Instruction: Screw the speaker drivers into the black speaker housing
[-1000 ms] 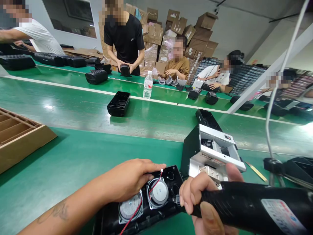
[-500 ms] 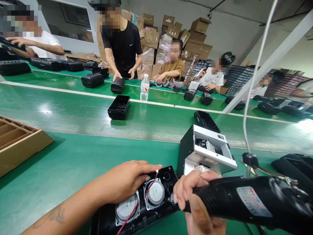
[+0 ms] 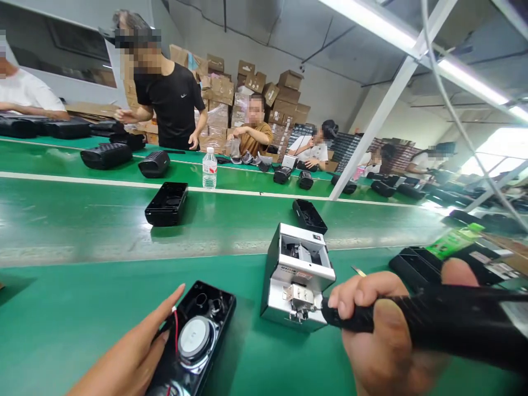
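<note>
A black speaker housing (image 3: 193, 341) with round silver drivers and a red wire lies open on the green bench at bottom centre. My left hand (image 3: 136, 352) rests along its left edge with fingers stretched out flat. My right hand (image 3: 383, 335) is wrapped round a black electric screwdriver (image 3: 433, 324). The screwdriver's tip touches the front slot of a small white and black screw feeder box (image 3: 297, 275) just right of the housing.
An empty black housing (image 3: 167, 203) and another (image 3: 309, 215) lie on the green conveyor (image 3: 103, 220). A water bottle (image 3: 209, 168) stands beyond. Several people work at the far bench before stacked cardboard boxes (image 3: 256, 82). Black trays (image 3: 416, 264) lie at right.
The screwdriver tip has left the speaker housing and moved right to the screw feeder. My left hand slid back off the drivers to the housing's left edge. The view swung right and up.
</note>
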`<state>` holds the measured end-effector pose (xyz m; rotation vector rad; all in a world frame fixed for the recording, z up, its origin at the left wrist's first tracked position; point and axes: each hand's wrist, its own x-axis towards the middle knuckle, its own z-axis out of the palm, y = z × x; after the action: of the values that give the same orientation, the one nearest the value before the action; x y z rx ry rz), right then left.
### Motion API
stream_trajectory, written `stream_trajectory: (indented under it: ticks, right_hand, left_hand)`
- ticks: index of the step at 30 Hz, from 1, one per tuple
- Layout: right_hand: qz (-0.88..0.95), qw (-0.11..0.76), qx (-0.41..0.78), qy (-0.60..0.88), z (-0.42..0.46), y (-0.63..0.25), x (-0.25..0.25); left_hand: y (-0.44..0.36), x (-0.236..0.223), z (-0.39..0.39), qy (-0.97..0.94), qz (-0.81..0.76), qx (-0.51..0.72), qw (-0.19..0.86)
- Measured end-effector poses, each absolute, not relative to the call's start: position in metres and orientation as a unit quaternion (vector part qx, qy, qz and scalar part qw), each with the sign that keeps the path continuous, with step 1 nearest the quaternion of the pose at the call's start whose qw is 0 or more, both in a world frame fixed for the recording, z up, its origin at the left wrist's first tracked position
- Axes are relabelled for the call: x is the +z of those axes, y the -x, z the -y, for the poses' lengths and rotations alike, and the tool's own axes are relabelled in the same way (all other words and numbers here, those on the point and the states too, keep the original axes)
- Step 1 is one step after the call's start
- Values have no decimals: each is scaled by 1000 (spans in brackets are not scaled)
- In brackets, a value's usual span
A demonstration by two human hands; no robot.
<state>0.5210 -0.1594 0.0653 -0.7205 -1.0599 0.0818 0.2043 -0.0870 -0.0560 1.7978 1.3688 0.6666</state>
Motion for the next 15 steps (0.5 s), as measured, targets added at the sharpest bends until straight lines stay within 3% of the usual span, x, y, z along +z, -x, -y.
stream_trajectory:
  ticks: [3,8,15]
  right_hand:
    - [530,772,23,349,152,-529,59]
    - [568,729,43,381,143,-517,53]
    - [441,722,263,463,160,-505,57]
  left_hand:
    - [-214,-61,104,-698,-549,242,392]
    - [-257,-26,119,-723,-525,196,403]
    - [-275,-19,120,-726,-502,183,433]
